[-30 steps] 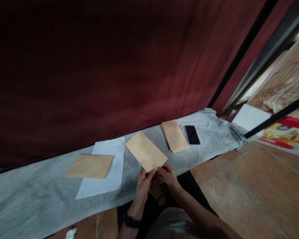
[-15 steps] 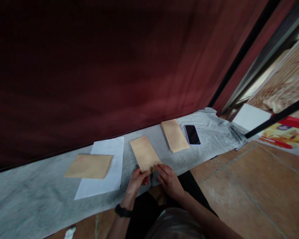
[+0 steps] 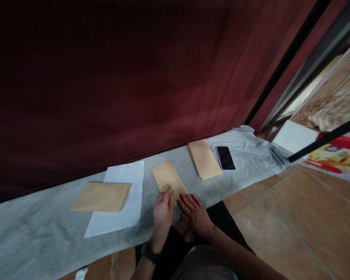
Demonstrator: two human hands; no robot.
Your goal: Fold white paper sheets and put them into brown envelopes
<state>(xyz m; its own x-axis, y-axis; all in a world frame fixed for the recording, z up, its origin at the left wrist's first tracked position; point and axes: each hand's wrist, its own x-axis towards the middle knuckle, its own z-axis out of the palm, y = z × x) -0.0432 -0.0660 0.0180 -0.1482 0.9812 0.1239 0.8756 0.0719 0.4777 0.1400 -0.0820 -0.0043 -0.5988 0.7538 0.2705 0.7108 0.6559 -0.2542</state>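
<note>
A tan paper envelope lies lengthwise before me on the grey cloth, with faint reddish print near its far right corner. On its near left edge rests my left hand, palm down, fingers bent slightly and pressing on the paper rather than gripping it. My right hand lies flat over the near right corner with its fingers stretched out. Both hands cover the envelope's near end.
Left of me, another envelope overlaps a white paper sheet. Stacked envelopes and a phone lie to the right. The grey cloth covers a narrow surface against a dark red panel.
My left hand has let go of the envelope's near edge and turned palm down onto it. My right hand has shifted slightly and flattened over the near corner.
</note>
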